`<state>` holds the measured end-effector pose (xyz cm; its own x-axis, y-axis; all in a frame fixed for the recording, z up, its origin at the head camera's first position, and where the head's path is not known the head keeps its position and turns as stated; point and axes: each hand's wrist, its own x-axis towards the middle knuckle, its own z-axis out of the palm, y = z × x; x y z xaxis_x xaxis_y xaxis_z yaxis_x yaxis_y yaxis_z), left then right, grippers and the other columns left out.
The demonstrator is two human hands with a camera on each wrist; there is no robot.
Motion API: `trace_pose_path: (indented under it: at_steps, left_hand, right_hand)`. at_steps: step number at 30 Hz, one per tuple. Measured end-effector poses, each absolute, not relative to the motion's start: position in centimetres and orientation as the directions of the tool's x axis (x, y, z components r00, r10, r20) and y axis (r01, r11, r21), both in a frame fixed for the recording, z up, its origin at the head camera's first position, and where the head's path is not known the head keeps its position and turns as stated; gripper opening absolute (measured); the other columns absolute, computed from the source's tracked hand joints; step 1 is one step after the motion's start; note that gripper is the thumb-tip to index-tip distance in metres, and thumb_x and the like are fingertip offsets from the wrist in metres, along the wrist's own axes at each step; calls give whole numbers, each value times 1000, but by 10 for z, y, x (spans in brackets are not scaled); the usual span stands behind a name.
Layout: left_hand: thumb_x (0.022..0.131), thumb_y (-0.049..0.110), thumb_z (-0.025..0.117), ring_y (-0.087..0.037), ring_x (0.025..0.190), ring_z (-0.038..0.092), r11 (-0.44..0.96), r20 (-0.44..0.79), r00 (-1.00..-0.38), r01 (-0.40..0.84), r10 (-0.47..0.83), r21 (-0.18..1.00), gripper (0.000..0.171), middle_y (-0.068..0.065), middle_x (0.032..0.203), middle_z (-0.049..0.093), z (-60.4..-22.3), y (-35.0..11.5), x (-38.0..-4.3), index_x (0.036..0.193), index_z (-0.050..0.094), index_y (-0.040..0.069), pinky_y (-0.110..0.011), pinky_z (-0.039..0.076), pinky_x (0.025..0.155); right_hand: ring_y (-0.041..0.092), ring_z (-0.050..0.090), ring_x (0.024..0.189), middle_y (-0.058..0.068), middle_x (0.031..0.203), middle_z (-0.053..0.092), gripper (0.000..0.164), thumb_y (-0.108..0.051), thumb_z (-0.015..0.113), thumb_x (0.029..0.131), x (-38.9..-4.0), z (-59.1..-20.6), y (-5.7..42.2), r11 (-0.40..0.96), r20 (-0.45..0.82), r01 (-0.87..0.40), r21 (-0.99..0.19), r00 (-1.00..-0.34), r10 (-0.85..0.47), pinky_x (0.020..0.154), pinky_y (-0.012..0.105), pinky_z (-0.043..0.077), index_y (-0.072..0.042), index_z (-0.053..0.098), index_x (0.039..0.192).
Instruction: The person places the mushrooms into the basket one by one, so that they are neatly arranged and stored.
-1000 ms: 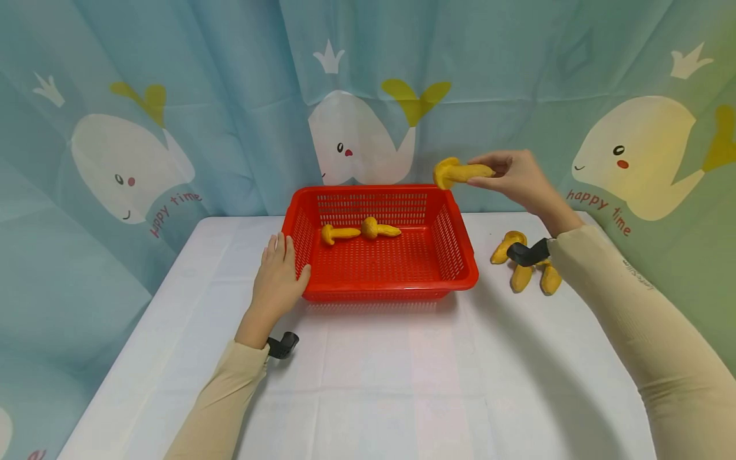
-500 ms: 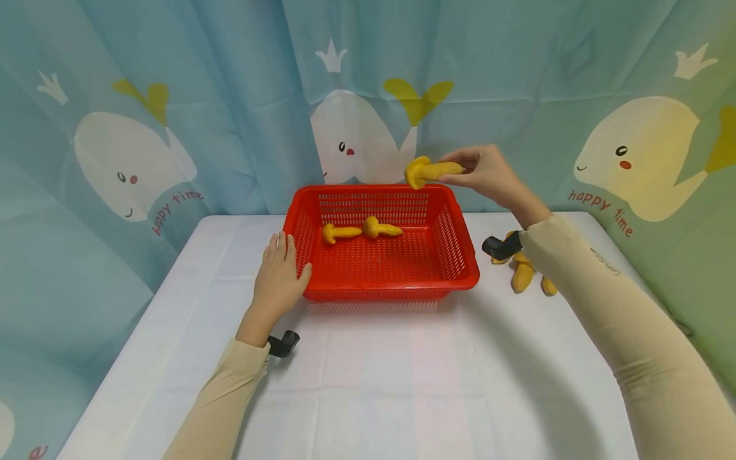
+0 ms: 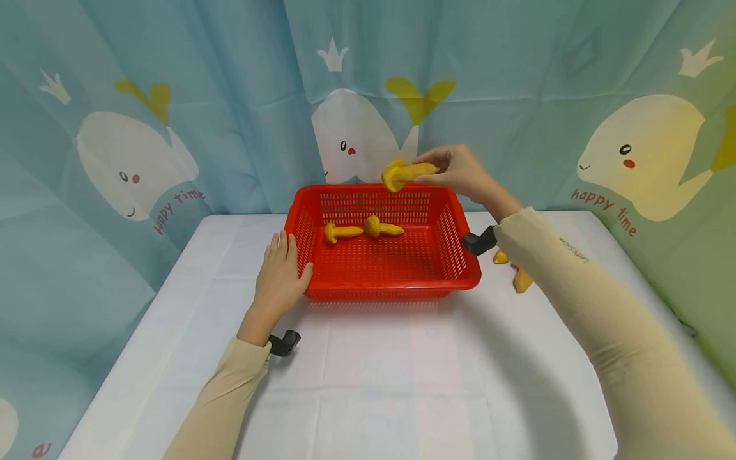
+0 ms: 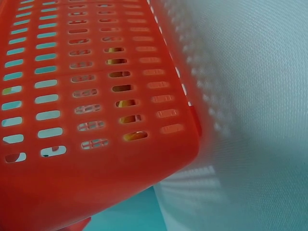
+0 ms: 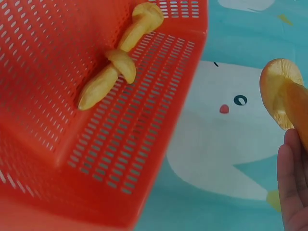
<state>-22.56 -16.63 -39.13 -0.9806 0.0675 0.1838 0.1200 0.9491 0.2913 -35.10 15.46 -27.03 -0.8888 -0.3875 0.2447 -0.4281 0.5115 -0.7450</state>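
A yellow mushroom (image 3: 405, 173) is pinched by its stem in my right hand (image 3: 457, 170), above the back rim of the red basket (image 3: 391, 286). Its cap points left; the right wrist view also has the mushroom (image 5: 284, 91) at its right edge. My left hand (image 3: 280, 276) rests on the basket's left rim with fingers extended. Two more yellow mushrooms lie inside near the back wall, a left one (image 3: 343, 233) and a right one (image 3: 383, 227). In the left wrist view the slotted basket wall (image 4: 96, 159) fills much of the frame, and the left hand is out of sight.
Right of the basket, more yellow mushrooms (image 3: 522, 280) lie on the white tablecloth (image 3: 368, 377), partly hidden by the right forearm. A blue-green curtain (image 3: 241, 128) printed with whales hangs close behind the basket.
My right hand has carried the mushroom leftward, from beyond the basket's back right corner to over its back rim. The left hand and the basket stay in place.
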Motion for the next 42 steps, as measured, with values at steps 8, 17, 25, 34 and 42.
trace_pose_path:
  at_steps: [8,17,25,34,42]
  left_hand:
    - [93,28,46,-43,143,9,950,184,-981,114,62,290,70,-30,153,14,-392,-168,-225,144,20,-12,-52,11,118]
    - [93,28,46,-43,143,10,948,188,-980,114,58,298,70,-30,153,15,-390,-168,-222,144,21,-12,-52,11,118]
    - [93,28,47,-43,144,10,948,185,-981,110,55,299,70,-30,153,15,-391,-167,-222,144,20,-12,-52,11,118]
    - [93,28,47,-43,144,10,948,198,-979,112,53,298,70,-30,153,15,-392,-167,-222,144,21,-12,-52,12,118]
    - [93,28,47,-42,144,10,947,194,-980,108,50,303,70,-29,153,15,-391,-166,-221,144,21,-11,-52,12,118]
  right_hand:
    - [5,66,83,14,111,69,38,-19,75,79,-355,-274,135,526,206,-430,-734,-879,-430,74,14,51,-6,68,113]
    - [19,67,90,12,111,69,38,-23,75,79,-360,-283,120,517,192,-454,-725,-855,-482,78,19,54,-7,68,114]
    - [12,67,84,13,109,70,35,-18,74,80,-362,-291,108,453,193,-448,-771,-842,-504,74,17,54,-5,69,112]
    - [14,65,83,15,111,69,36,-14,73,80,-365,-299,97,411,165,-416,-811,-837,-521,71,17,52,-4,68,114]
    - [16,65,88,13,111,70,37,-15,74,79,-370,-310,87,419,135,-391,-820,-842,-522,84,32,55,-8,68,115]
